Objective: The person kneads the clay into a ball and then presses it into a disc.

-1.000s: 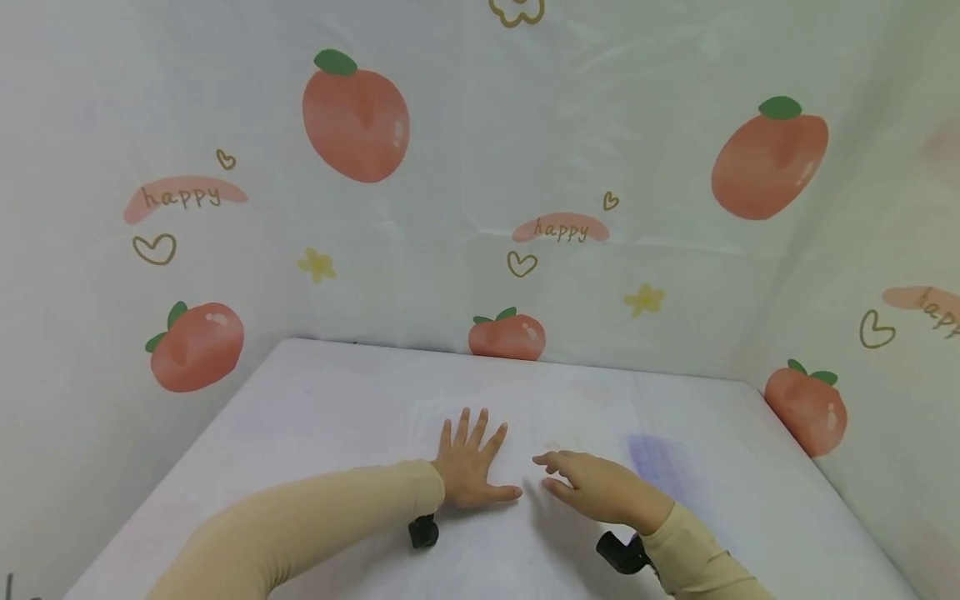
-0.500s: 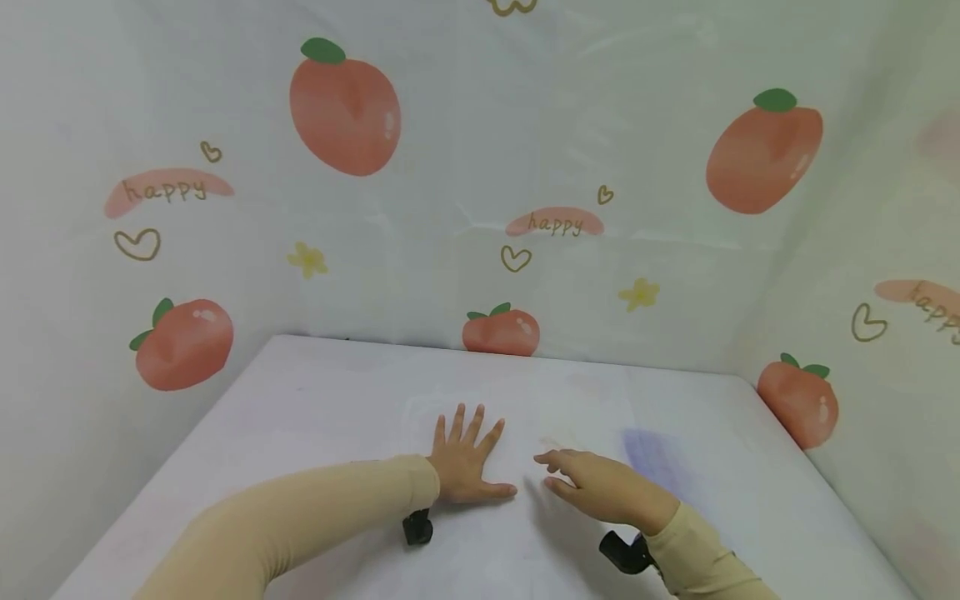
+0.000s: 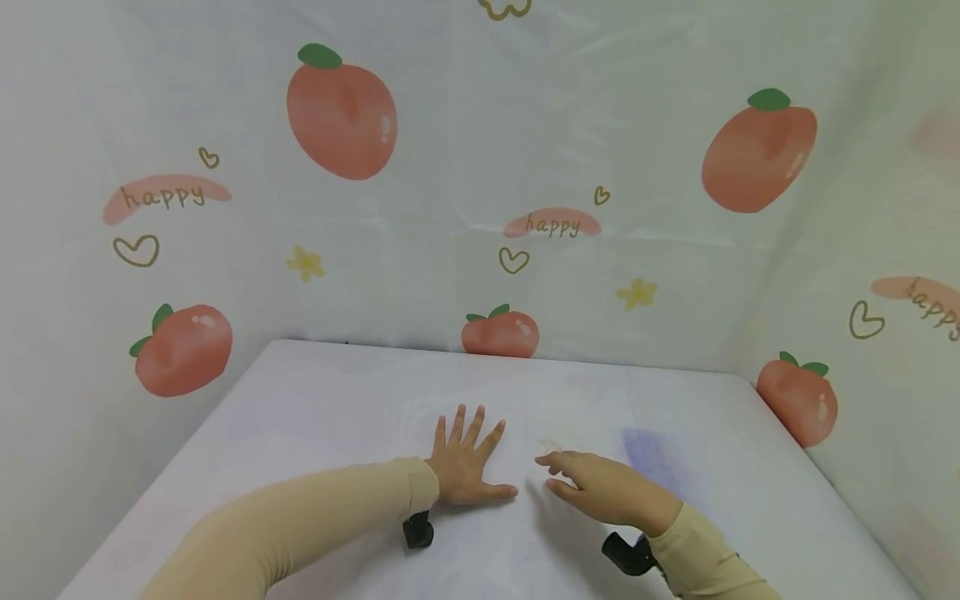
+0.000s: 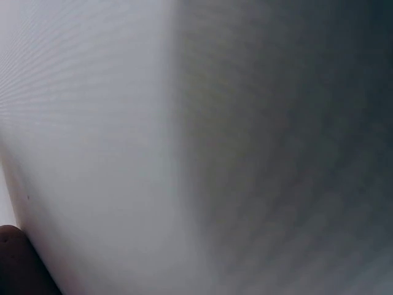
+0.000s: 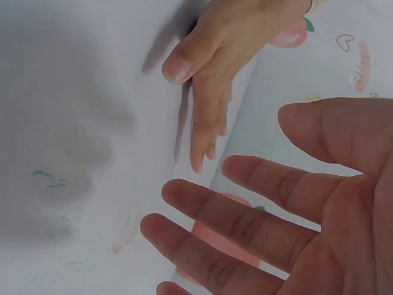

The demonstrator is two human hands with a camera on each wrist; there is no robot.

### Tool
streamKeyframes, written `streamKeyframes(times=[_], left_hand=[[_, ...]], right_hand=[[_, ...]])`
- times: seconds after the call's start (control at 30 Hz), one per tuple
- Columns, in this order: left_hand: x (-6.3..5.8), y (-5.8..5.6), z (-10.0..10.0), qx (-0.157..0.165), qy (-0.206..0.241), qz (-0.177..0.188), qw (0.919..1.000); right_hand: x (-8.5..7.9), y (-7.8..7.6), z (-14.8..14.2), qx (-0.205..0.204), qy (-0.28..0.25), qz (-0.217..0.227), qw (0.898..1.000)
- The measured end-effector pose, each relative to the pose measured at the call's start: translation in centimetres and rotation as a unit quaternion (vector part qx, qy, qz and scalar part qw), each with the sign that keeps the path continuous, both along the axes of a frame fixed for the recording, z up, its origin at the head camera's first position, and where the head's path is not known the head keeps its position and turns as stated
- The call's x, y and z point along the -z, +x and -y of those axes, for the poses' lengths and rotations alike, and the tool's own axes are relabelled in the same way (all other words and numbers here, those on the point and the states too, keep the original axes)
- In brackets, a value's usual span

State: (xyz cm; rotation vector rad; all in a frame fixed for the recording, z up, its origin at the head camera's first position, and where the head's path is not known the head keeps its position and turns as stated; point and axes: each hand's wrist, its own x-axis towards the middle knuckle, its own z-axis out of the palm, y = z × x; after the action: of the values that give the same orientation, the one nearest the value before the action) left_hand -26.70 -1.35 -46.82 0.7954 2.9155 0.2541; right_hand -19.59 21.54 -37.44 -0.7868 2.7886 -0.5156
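Observation:
In the head view my left hand lies flat on the white table, palm down, fingers spread and thumb pointing right. My right hand hovers over the table just right of it, fingers loosely bent toward the left hand, holding nothing. The right wrist view shows the right palm with relaxed, parted fingers, and the left hand beyond it. Only blurred white surface, a dark shaded area and a fingertip at the lower left corner appear in the left wrist view.
A black wrist camera sits under the left cuff, another black camera under the right. A purple stain marks the table beyond the right hand. White cloth printed with peaches hangs behind and at both sides.
The head view has shifted slightly, so the backdrop and table sit a little further left. Both hands keep nearly the same pose and place.

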Motion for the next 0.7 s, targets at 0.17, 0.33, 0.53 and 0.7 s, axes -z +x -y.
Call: streamKeyframes(times=[0.17,0.33,0.53,0.7], left_hand=[[0.26,-0.35,-0.05,-0.002,-0.001,0.002,1.0],[0.49,-0.52,0.0,0.0,-0.007,-0.006,1.0],[0.45,-0.38,0.42,0.005,0.001,-0.025,0.9997],[0.45,-0.69,0.45,-0.003,0.0,-0.037,0.9993]], right_hand=[[0.0,-0.22,0.02,0.0,0.001,-0.003,1.0],[0.1,-0.3,-0.01,0.007,-0.001,0.002,1.0],[0.44,-0.32,0.07,0.011,-0.001,0.008,1.0],[0.38,-0.3,-0.13,0.009,-0.004,-0.003,1.0]])
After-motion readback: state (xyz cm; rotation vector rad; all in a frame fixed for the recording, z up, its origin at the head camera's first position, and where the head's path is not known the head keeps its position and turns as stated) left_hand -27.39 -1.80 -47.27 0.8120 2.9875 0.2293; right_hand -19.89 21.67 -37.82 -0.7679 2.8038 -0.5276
